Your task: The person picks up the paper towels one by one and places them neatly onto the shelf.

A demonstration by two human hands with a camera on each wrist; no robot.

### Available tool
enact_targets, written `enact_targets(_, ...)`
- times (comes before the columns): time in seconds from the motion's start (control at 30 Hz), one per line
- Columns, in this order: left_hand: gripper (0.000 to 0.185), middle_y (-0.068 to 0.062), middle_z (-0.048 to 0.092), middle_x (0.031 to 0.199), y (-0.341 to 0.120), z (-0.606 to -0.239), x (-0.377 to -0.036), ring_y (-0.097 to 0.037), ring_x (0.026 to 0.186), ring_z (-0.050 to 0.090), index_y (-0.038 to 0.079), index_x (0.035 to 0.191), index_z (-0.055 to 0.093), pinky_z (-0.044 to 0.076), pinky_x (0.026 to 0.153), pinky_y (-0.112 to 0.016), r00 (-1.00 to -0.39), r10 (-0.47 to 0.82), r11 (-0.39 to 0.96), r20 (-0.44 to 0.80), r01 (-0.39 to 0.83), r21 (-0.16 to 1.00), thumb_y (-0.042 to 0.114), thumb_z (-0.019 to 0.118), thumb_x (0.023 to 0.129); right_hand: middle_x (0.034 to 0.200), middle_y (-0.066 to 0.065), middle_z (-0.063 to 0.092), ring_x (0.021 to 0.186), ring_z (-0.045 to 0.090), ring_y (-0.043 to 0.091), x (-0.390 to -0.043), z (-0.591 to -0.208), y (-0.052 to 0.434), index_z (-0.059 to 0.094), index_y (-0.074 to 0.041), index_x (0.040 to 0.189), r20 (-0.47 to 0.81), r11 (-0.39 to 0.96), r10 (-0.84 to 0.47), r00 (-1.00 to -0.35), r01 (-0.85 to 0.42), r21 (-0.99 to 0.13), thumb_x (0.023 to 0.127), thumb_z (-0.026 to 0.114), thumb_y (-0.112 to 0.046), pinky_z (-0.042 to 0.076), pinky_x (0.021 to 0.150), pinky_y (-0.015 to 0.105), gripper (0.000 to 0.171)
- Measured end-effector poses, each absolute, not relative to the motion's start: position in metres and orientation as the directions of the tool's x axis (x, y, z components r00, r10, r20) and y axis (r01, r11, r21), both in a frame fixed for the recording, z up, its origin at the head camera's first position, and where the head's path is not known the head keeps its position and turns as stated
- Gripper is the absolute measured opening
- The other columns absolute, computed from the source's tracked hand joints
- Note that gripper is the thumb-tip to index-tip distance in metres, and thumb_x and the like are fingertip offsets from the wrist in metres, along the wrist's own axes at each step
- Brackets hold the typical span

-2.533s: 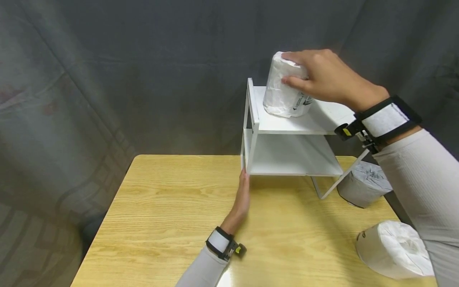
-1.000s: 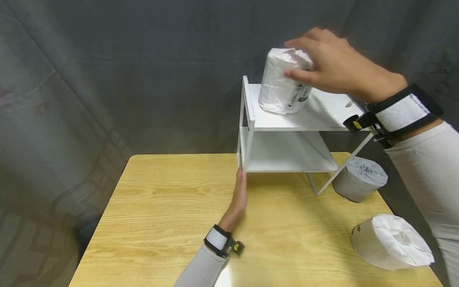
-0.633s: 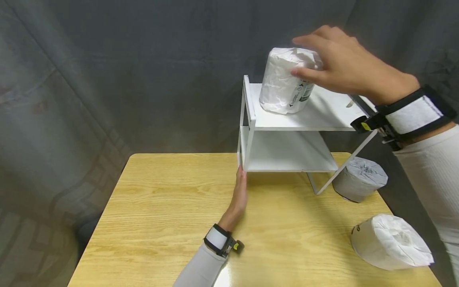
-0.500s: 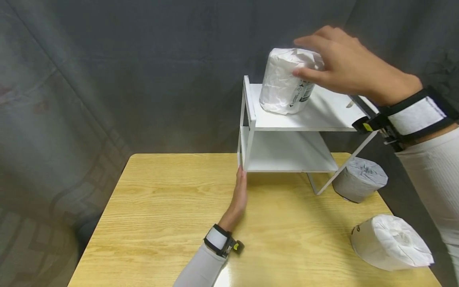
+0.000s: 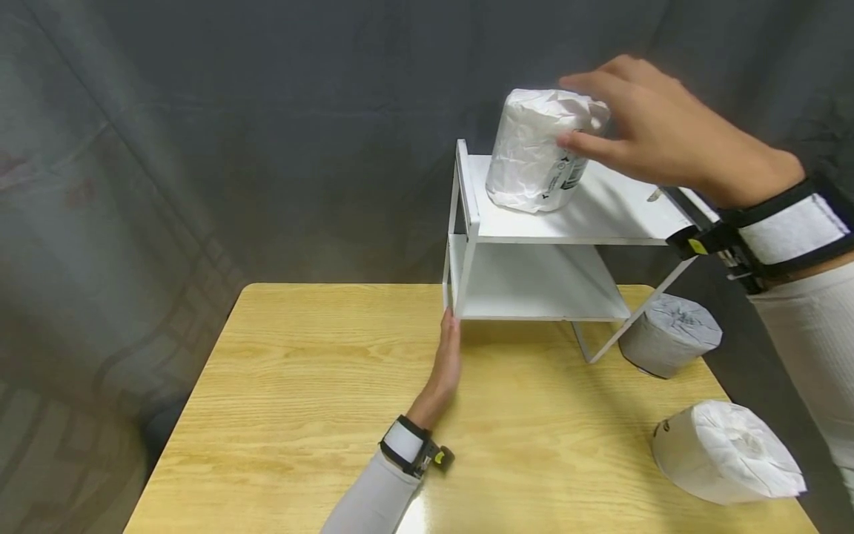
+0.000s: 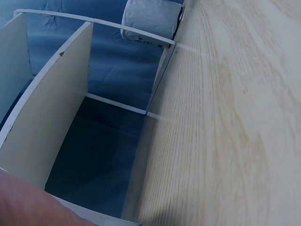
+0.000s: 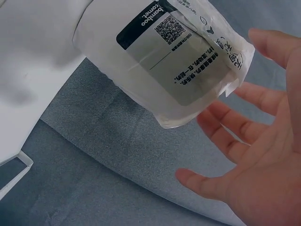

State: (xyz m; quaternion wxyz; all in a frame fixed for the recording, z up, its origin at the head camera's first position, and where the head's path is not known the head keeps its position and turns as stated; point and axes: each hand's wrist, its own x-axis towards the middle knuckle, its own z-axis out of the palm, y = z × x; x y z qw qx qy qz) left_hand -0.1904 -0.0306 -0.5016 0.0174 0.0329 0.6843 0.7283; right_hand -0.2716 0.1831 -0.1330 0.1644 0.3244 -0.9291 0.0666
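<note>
A white paper-wrapped toilet roll stands upright on the top shelf of a white two-tier rack, near its left end. Its printed label with a square code shows in the right wrist view. My right hand is beside the roll's upper right side, fingers spread and not curled round it; in the right wrist view some fingertips overlap the roll's far edge. Straight fingers of my left hand rest against the lower left side of the rack, by its front leg. In the left wrist view only a blurred bit of that hand shows.
Two more wrapped rolls stand on the wooden table: a greyish roll behind the rack's right leg, and a white roll near the right front edge. A dark grey curtain hangs behind.
My right hand has let go of the roll on the top shelf, its fingers spreading and drawing off to the right. The roll stays standing there. My left hand keeps its place at the rack.
</note>
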Motion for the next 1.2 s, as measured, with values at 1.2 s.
enact_targets(1.2, 0.068, -0.016, 0.004, 0.178, -0.027, -0.503, -0.192, -0.037, 0.163, 0.008, 0.013, 0.172, 0.001, 0.007, 0.130, -0.062, -0.997, 0.067, -0.063, 0.032, 0.027, 0.998, 0.050, 0.015, 0.116, 0.144, 0.037, 0.050, 0.115, 0.048, 0.050, -0.253, -0.135, 0.206, 0.041, 0.000, 0.160, 0.377, 0.798, -0.568, -0.732, -0.602, 0.034, 0.104, 0.068, -0.030, 0.039, 0.095, 0.071, 0.070)
